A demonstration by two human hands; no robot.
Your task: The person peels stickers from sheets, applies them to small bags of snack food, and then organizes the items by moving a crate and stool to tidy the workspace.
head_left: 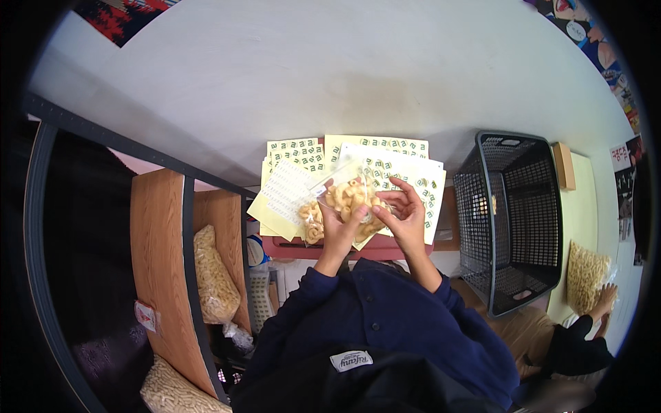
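Note:
A clear plastic bag of pale yellow curled snacks [348, 195] is held up over the table between my hands. My left hand [336, 233] grips its left lower side, with the thumb across the front. At its right side my right hand [407, 219] is curled, thumb pressed against the plastic and fingers bent behind its edge. Close to my left hand, a second bag of similar snacks [311, 226] lies on the papers. Beneath both hands spread several yellow sticker sheets [432, 199] with dark round prints, and a white sheet with small printed rows [284, 187].
A dark grey plastic basket [476, 227] stands at the right. Beyond it, another person's hand [606, 297] touches a large snack bag [584, 275]. On the left, a wooden shelf [162, 268] holds a big filled bag [215, 282]. The table's red edge [289, 249] shows near me.

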